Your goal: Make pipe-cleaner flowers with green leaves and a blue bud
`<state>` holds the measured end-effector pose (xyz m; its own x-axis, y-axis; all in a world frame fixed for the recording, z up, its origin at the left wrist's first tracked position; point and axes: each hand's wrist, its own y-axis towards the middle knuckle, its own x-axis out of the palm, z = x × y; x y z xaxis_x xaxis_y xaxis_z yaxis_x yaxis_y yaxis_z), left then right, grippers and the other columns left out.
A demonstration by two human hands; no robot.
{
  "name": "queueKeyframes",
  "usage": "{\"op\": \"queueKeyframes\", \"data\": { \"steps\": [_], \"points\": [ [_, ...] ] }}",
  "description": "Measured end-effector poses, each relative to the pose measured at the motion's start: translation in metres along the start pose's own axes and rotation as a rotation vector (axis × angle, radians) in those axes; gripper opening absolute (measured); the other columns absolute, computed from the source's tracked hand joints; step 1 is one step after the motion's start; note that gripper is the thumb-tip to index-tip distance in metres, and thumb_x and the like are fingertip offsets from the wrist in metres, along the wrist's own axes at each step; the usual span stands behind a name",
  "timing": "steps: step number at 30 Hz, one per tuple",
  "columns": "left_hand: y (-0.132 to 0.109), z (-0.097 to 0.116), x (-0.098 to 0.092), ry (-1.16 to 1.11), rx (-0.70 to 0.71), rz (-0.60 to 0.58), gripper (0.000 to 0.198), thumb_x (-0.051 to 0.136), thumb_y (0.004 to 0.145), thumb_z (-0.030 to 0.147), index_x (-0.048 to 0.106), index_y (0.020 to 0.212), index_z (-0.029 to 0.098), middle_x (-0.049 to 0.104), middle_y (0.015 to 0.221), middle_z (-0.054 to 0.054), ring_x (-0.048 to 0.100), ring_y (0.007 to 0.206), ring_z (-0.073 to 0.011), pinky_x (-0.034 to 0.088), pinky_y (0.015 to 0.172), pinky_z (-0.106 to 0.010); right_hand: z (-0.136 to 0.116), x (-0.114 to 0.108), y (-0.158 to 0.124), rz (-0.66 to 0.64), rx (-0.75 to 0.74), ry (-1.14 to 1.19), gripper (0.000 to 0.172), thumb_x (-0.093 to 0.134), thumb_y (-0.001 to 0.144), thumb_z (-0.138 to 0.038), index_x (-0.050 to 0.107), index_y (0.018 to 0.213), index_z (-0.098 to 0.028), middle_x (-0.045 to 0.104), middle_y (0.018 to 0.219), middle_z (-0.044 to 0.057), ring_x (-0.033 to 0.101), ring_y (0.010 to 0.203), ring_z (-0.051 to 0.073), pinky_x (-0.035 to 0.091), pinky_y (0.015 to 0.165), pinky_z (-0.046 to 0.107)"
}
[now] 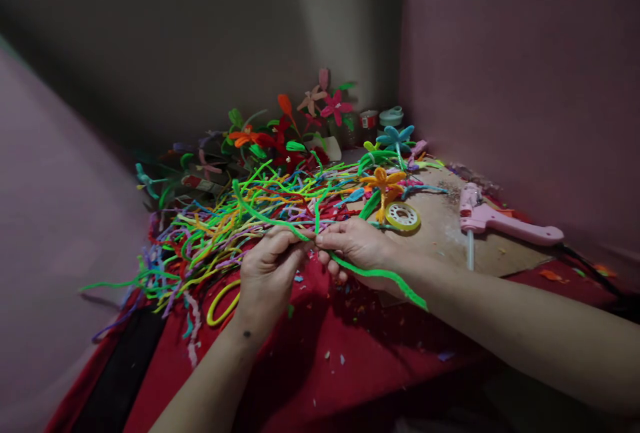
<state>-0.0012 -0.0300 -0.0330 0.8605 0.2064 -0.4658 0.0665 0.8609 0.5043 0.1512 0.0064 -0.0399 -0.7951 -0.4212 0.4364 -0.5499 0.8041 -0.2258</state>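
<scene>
Left hand [270, 265] and right hand [356, 246] — fingers of each clamped on green pipe cleaners [385, 274] — are near each other above red cloth [360, 383].

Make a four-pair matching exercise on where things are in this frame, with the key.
1. Bright-green fuzzy strands
2. Pink plastic glue gun
3. Round yellow-rimmed disc with holes
4. Pale-teal round container

A. At the back, near the wall corner
B. At the right, a pale stick protruding from it
C. Held by the left hand and right hand
D. On the brown board, between right hand and glue gun

Pairs: 1-C; 2-B; 3-D; 4-A
</scene>
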Motion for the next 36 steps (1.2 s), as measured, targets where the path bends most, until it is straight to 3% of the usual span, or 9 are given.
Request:
{"op": "queueKeyframes", "data": {
  "steps": [3, 7, 9, 16, 23, 27, 29, 33, 36],
  "points": [
    [-0.001, -0.004, -0.001, 0.264, 0.232, -0.032, 0.017, 0.056, 0.081, 0.01, 0.068, 0.088, 0.02, 0.065, 0.085, -0.003, 0.06, 0.077, -0.0131, 0.048, 0.069, -0.024, -0.001, 0.0, -0.001, 0.009, 0.009, -0.019, 0.017, 0.052, 0.077, -0.013, 0.054, 0.06, -0.013, 0.055, 0.047, -0.002, 0.047, 0.032, 0.006, 0.032, 0.028, 0.015],
    [-0.001, -0.006, 0.0, 0.682, 0.538, -0.127, 0.026, 0.041, 0.086, 0.007, 0.064, 0.094, 0.016, 0.062, 0.085, -0.007, 0.059, 0.076, -0.015, 0.048, 0.063, -0.024, 0.0, -0.001, 0.0, -0.018, 0.013, 0.057, 0.01, 0.054, 0.07, -0.013, 0.057, 0.061, -0.012, 0.054, 0.044, -0.001, 0.048, 0.034, 0.008, 0.036, 0.031, 0.018],
    [-0.002, -0.003, 0.002, 0.835, 0.622, -0.189, 0.027, 0.037, 0.087, 0.009, 0.062, 0.097, 0.012, 0.06, 0.084, -0.01, 0.057, 0.073, -0.0169, 0.048, 0.061, -0.026, 0.001, -0.002, 0.002, -0.053, -0.005, 0.129, 0.009, 0.055, 0.067, -0.014, 0.056, 0.057, -0.012, 0.052, 0.043, -0.002, 0.047, 0.035, 0.008, 0.04, 0.035, 0.019],
    [-0.003, 0.007, -0.002, 1.004, 0.648, -0.228, 0.021, 0.042, 0.087, 0.018, 0.062, 0.089, 0.011, 0.058, 0.077, -0.009, 0.055, 0.065, -0.0182, 0.044, 0.053, -0.026, 0.001, -0.001, -0.001, -0.147, -0.059, 0.131, 0.023, 0.077, 0.055, -0.02, 0.059, 0.065, -0.01, 0.058, 0.059, 0.0, 0.054, 0.05, 0.009, 0.048, 0.048, 0.022],
    [0.0, -0.004, -0.009, 0.918, 0.561, -0.159, 0.035, 0.037, 0.085, 0.008, 0.053, 0.115, 0.013, 0.06, 0.093, -0.01, 0.059, 0.074, -0.0175, 0.045, 0.057, -0.024, 0.001, -0.007, 0.004, -0.138, -0.031, 0.108, 0.02, 0.072, 0.056, -0.007, 0.061, 0.073, -0.011, 0.059, 0.056, -0.002, 0.058, 0.049, 0.011, 0.049, 0.046, 0.023],
    [0.002, 0.0, -0.013, 0.933, 0.461, -0.222, 0.031, 0.037, 0.086, 0.01, 0.059, 0.107, 0.013, 0.057, 0.086, -0.009, 0.057, 0.071, -0.0189, 0.045, 0.055, -0.027, 0.0, -0.009, 0.004, -0.092, -0.017, 0.021, 0.012, 0.064, 0.063, -0.004, 0.061, 0.073, -0.01, 0.064, 0.057, 0.002, 0.06, 0.045, 0.012, 0.048, 0.045, 0.023],
    [0.004, 0.003, -0.016, 0.948, 0.495, -0.22, 0.026, 0.04, 0.086, 0.014, 0.063, 0.098, 0.015, 0.058, 0.087, -0.01, 0.056, 0.076, -0.0214, 0.047, 0.06, -0.031, -0.001, -0.008, 0.004, -0.08, -0.019, -0.015, 0.011, 0.062, 0.064, -0.004, 0.062, 0.073, -0.011, 0.064, 0.056, 0.002, 0.057, 0.042, 0.01, 0.046, 0.042, 0.021],
    [0.012, 0.002, -0.024, 0.893, 0.687, -0.246, 0.024, 0.04, 0.088, 0.017, 0.063, 0.094, 0.015, 0.063, 0.107, -0.015, 0.053, 0.104, -0.0285, 0.045, 0.085, -0.046, -0.002, -0.006, 0.001, -0.12, 0.001, -0.141, 0.01, 0.057, 0.072, -0.008, 0.06, 0.063, -0.013, 0.056, 0.046, -0.003, 0.044, 0.033, 0.005, 0.038, 0.034, 0.017],
    [0.016, -0.003, -0.031, 0.84, 0.754, -0.279, 0.024, 0.039, 0.089, 0.016, 0.061, 0.097, 0.011, 0.066, 0.094, -0.014, 0.058, 0.094, -0.0247, 0.044, 0.089, -0.045, -0.005, -0.003, -0.007, -0.202, 0.059, -0.249, 0.028, 0.052, 0.078, -0.015, 0.05, 0.05, -0.015, 0.04, 0.036, -0.007, 0.033, 0.029, 0.004, 0.032, 0.03, 0.016]
  ]
}}
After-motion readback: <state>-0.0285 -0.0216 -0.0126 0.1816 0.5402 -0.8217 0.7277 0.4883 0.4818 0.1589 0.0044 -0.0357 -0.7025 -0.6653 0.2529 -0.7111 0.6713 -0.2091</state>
